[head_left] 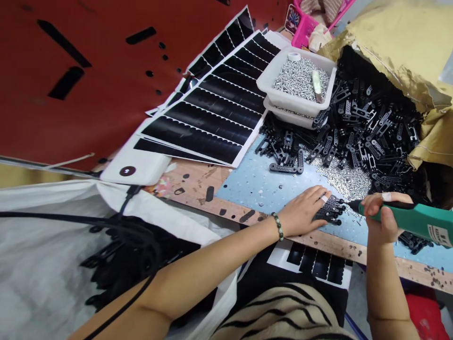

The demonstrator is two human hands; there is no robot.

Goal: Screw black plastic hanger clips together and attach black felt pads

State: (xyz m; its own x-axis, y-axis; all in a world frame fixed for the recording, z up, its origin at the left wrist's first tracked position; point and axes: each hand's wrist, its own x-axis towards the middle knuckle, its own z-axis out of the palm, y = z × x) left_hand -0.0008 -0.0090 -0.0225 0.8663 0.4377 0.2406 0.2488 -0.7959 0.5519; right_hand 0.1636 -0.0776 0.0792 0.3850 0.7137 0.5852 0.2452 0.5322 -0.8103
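Note:
My left hand [304, 211] presses down on a small stack of black perforated plastic brackets [329, 212] lying on a pale blue perforated board [255, 189]. A taped finger rests on the stack. My right hand [380, 218] grips a green electric screwdriver [414, 217], its black tip touching or very close to the stack's right end. Tiny silver washers or nuts [339, 179] lie scattered on the board, and a large heap of similar black brackets [368, 123] lies beyond my hands.
A white tray of silver screws [297, 80] sits on a second tray, beside sheets of black scalloped pieces on white backing [208, 111]. A red sheet [71, 80] lies at the left, gold sacking [399, 42] at the back right, and a white sack [46, 245] at the lower left.

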